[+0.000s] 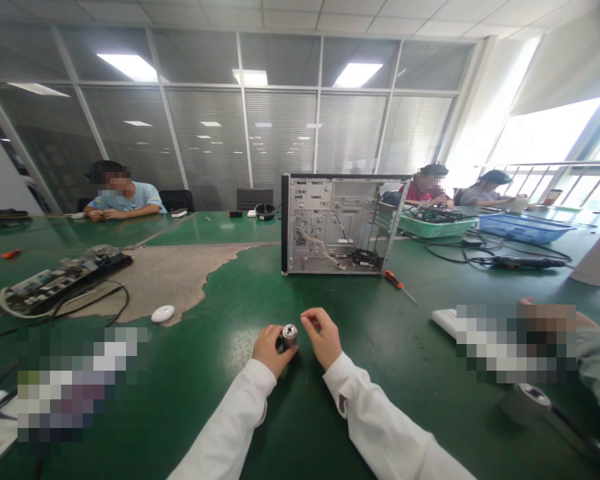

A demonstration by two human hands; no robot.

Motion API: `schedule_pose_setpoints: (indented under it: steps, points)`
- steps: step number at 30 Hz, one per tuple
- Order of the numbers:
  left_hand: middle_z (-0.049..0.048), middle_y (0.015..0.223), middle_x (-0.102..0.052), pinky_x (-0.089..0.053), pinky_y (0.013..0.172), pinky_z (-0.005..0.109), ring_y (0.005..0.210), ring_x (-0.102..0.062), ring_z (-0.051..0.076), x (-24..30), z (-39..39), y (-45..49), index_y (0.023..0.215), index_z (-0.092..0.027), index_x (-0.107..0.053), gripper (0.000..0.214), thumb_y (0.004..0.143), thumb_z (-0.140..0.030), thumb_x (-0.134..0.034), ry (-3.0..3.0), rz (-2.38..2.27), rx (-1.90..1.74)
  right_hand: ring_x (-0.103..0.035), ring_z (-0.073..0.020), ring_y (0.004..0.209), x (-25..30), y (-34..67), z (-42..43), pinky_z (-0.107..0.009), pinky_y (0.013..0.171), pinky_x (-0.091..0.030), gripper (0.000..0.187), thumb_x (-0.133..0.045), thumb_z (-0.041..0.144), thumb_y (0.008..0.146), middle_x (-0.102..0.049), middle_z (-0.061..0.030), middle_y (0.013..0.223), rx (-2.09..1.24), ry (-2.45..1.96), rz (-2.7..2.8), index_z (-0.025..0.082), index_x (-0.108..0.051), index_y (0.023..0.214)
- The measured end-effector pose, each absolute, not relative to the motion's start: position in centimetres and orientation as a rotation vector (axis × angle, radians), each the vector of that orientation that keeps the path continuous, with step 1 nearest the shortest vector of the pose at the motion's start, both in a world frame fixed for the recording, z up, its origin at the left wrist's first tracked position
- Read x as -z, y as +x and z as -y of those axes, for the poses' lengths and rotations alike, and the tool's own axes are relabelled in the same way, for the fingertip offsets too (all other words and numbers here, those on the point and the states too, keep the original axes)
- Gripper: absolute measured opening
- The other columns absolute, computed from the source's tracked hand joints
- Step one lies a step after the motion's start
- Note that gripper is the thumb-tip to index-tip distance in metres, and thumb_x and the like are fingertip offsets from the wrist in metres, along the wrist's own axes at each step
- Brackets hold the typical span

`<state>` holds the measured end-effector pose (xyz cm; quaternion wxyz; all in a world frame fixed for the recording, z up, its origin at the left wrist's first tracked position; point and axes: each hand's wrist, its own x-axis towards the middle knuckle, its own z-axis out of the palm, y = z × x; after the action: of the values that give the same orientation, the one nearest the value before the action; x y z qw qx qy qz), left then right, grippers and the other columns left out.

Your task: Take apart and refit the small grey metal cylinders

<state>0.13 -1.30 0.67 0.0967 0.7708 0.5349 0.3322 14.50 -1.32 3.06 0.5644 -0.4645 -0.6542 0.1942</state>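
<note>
My left hand [270, 348] is wrapped round a small silver metal cylinder [289, 335], which stands upright on the green table. A dark opening or slot shows in the cylinder's top face. Just to the right of it, my right hand [324, 335] hovers apart from the cylinder. Its thumb and index finger are pinched together at about the height of the cylinder's top. Anything between those fingertips is too small to make out.
Ahead stands an open computer case [337, 227], with an orange-handled screwdriver [394, 280] at its right foot. A white oval object [163, 313] and a circuit assembly [65, 280] lie left. Another metal cylinder [525, 405] sits near right, beside a co-worker's arm. Baskets [443, 228] stand farther back.
</note>
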Motion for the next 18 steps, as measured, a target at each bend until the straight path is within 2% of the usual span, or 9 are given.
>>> schedule_pose_setpoints:
  steps: [7, 14, 18]
  points:
    - [0.0069, 0.086, -0.052, -0.037, 0.075, 0.033, 0.081, -0.047, 0.019, -0.2, 0.9, -0.1, 0.087, -0.014, -0.052, 0.031, 0.060, -0.029, -0.056, 2.207, -1.643, -1.057, -0.047, -0.0104, 0.063, -0.7, 16.0, 0.2, -0.023, 0.060, -0.037, 0.011, -0.044, 0.023, 0.072, -0.052, -0.0003, 0.067, -0.488, -1.212, 1.786, 0.018, -0.053, 0.071]
    - [0.0062, 0.083, -0.052, -0.038, 0.074, 0.032, 0.079, -0.048, 0.019, -0.4, 0.8, -0.1, 0.086, -0.014, -0.052, 0.030, 0.060, -0.029, -0.055, 2.178, -1.660, -1.053, -0.048, -0.0122, 0.071, -0.6, 16.2, 0.2, -0.025, 0.065, -0.036, 0.008, -0.049, 0.022, 0.067, -0.053, -0.0009, 0.070, -0.417, -1.303, 1.980, 0.020, -0.057, 0.066]
    - [0.0067, 0.084, -0.052, -0.038, 0.074, 0.032, 0.081, -0.047, 0.019, -0.5, 0.9, -0.1, 0.088, -0.013, -0.052, 0.031, 0.061, -0.029, -0.055, 2.178, -1.661, -1.041, -0.048, -0.0107, 0.067, -0.4, 16.9, -0.4, -0.024, 0.064, -0.038, 0.015, -0.044, 0.020, 0.068, -0.054, -0.0010, 0.073, -0.506, -1.282, 1.831, 0.019, -0.058, 0.074]
